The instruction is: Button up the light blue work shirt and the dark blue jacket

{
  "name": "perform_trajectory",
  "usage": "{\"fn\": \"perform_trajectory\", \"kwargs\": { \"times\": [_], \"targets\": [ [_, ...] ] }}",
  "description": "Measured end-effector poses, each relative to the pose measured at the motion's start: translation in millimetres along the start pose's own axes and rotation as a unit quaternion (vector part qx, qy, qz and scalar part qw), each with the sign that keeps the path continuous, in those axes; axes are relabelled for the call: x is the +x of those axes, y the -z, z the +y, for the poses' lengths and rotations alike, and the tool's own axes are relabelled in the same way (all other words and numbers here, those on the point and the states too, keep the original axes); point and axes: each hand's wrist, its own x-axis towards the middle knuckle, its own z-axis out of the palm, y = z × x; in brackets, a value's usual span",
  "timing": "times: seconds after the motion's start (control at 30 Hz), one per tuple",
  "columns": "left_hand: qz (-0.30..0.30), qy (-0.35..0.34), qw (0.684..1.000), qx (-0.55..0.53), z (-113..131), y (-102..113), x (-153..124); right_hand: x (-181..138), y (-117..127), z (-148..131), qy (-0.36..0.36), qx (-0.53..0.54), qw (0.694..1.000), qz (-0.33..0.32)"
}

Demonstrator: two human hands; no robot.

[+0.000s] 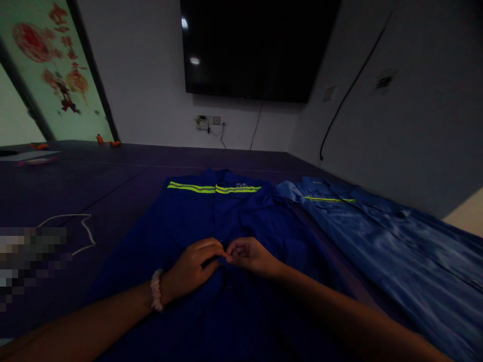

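A dark blue work jacket (196,216) with yellow reflective stripes lies flat in front of me on a dark surface. My left hand (194,266), with a pale bracelet at the wrist, pinches the jacket's front placket at its middle. My right hand (251,256) meets it fingertip to fingertip, its fingers curled and pinched on the same strip of fabric. What sits between the fingertips is too dark and small to make out.
A lighter blue jacket (385,241) with a yellow stripe lies to the right. A white cord (81,229) loops on the dark surface (94,176) at left. A black screen (256,48) hangs on the far wall above sockets (211,120). Small orange items (107,142) lie at the far left.
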Motion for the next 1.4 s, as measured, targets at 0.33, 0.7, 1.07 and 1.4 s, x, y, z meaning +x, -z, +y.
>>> {"fn": "perform_trajectory", "kwargs": {
  "times": [0.33,0.7,1.07,1.4],
  "targets": [
    [0.007,0.017,1.0,-0.01,-0.2,0.2,-0.1,-0.6,-0.5,-0.4,-0.021,0.02,1.0,-0.003],
    [0.021,0.004,1.0,0.004,0.0,0.9,-0.7,-0.3,-0.8,0.3,-0.024,0.039,0.999,-0.006],
    [0.027,0.007,0.999,0.015,-2.3,0.3,-2.1,0.1,-1.8,-0.8,-0.045,0.057,0.997,-0.011],
    [0.03,0.003,0.999,0.02,-2.9,0.1,-2.9,-0.3,-2.5,-2.6,-0.052,0.062,0.997,-0.009]
  ]
}}
